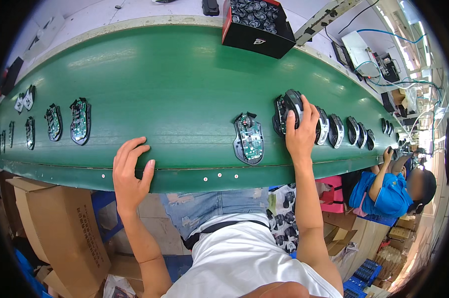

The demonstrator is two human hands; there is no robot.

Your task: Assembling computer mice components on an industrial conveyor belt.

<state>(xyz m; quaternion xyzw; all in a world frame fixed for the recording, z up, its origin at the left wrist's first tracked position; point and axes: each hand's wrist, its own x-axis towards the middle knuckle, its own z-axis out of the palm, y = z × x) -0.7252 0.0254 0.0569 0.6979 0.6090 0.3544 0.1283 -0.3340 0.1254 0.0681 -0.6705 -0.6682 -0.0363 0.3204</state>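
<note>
Right hand: I've got the right hand (303, 134) clamped on a dark shell (295, 107), thumb on one side and fingers on the other.
Left hand: the left hand (130, 176) is doing nothing, honestly. Fingers spread, nothing in it, over the near edge of the green counter (174, 89), well apart from the right one.
Unit in hand: there's an open base (279, 118) tucked against the left side of that shell, partly hidden. I can't tell from here if the two are seated together, so I'd call this one mid-step.
Covered ones: off to the right, a row of covered units (336, 131) with dark tops on. I'd count those as done at this spot, though whether they're fastened, no idea.
Bare ones: just left of the right hand sits an uncovered unit (249, 139), circuit board in plain sight. More open boards (80, 121) sit farther left past the left hand, so plenty left, I reckon. The far-left ones are too small for me to count.
Parts: black box (258, 43) full of round dark parts (254, 14) at the far edge, neither hand near it.
</note>
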